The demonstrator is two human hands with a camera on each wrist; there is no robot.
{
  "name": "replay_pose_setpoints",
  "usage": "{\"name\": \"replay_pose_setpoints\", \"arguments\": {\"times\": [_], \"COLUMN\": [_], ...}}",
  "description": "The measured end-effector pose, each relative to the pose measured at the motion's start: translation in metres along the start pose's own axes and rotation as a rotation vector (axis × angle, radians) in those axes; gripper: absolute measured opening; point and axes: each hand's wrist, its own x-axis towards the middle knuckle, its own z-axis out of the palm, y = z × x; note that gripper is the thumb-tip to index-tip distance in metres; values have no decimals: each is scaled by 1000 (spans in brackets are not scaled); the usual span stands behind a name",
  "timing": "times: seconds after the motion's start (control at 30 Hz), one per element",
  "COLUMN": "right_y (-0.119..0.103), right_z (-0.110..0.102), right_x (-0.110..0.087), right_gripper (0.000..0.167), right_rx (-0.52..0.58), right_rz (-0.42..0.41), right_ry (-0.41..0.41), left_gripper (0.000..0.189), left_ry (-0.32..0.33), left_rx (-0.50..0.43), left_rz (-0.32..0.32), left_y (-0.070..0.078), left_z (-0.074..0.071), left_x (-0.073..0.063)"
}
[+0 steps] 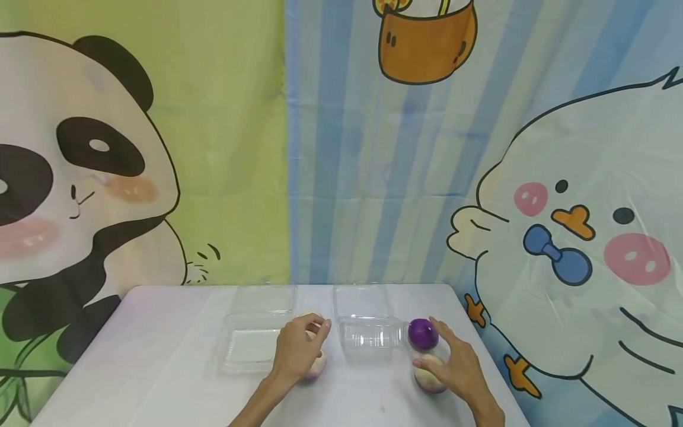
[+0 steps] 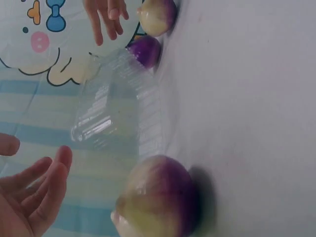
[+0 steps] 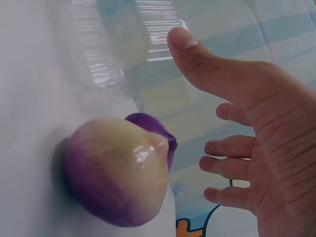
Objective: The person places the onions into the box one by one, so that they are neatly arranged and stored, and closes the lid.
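Observation:
My left hand (image 1: 299, 350) hovers over a white-and-purple onion (image 1: 316, 366), fingers loosely bent with nothing between them. Another pale round thing (image 1: 309, 315) shows partly behind that hand. In the left wrist view the onion (image 2: 158, 197) lies on the table, apart from the fingers (image 2: 49, 192). My right hand (image 1: 461, 363) is spread above a second white-and-purple onion (image 1: 430, 375), near a deep purple onion (image 1: 423, 334). The right wrist view shows a gap between the thumb (image 3: 212, 69) and the pale onion (image 3: 118, 173); the purple onion (image 3: 148, 123) sits behind it.
Two clear plastic boxes with raised lids stand on the white table (image 1: 160, 356): a left box (image 1: 251, 350) beside my left hand and a right box (image 1: 370, 333) between the hands. A cartoon-printed curtain (image 1: 363, 178) hangs behind the table.

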Motion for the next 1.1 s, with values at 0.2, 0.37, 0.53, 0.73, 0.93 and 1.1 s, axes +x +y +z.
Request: {"name": "replay_pose_setpoints", "arguments": {"times": [0.2, 0.37, 0.53, 0.73, 0.93, 1.1], "right_y": [5, 9, 17, 21, 25, 30], "right_z": [8, 15, 18, 21, 27, 33], "right_x": [-6, -11, -16, -19, -21, -24], "right_gripper": [107, 109, 112, 112, 110, 110], "right_rx": [41, 35, 17, -6, 8, 46], "right_rz": [47, 95, 100, 105, 147, 163], "right_ry": [2, 13, 26, 43, 41, 33], "left_gripper": [26, 33, 40, 38, 37, 37], "left_ry": [-25, -35, -30, -39, -41, -49], "left_rx": [-133, -165, -173, -160, -172, -208], "left_rz": [-58, -87, -153, -236, -271, -290], "left_y": [-1, -2, 4, 9, 9, 10], "left_z": [12, 21, 25, 32, 36, 38], "left_x": [5, 7, 7, 10, 10, 12]}}
